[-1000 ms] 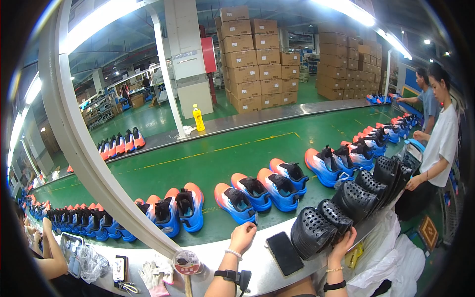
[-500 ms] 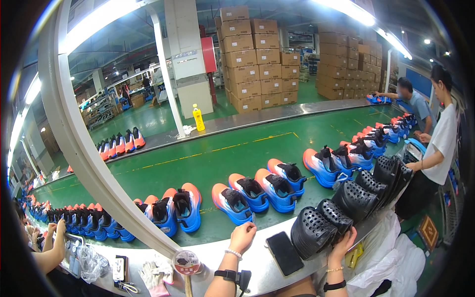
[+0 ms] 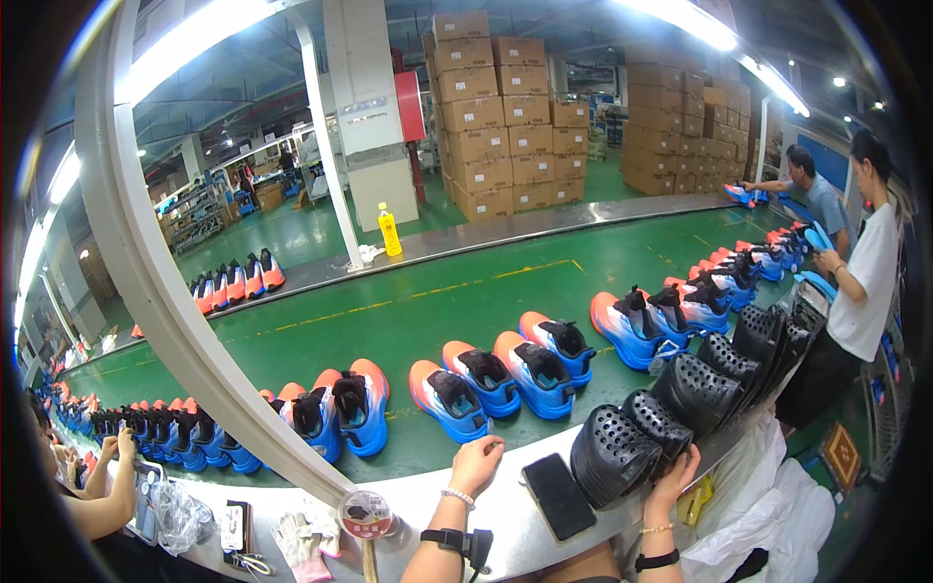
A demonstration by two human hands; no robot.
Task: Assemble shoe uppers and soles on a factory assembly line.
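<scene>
My left hand (image 3: 476, 464) rests at the near edge of the green belt with its fingers curled in. It is just behind the heel of an orange, white and blue sneaker (image 3: 451, 400), and I see nothing in its fingers. My right hand (image 3: 673, 476) is closed around the side of a stack of black perforated clogs (image 3: 614, 451). Its palm is partly hidden against them. A black phone (image 3: 559, 497) lies on the metal ledge between my hands. More sneakers (image 3: 533, 374) stand on the belt, toes pointing away from me.
More black clogs (image 3: 695, 387) run along the ledge to the right, beside white plastic sheeting (image 3: 753, 505). A white post (image 3: 194, 291) rises at left, near a round tub (image 3: 367, 513) and gloves (image 3: 306, 544). A yellow bottle (image 3: 390, 231) stands across the belt. Co-workers are on both sides.
The sneakers on the belt have shifted slightly left. At right, the standing co-worker has raised blue pieces in both hands, and the farther one has tilted up a shoe. My hands stay put.
</scene>
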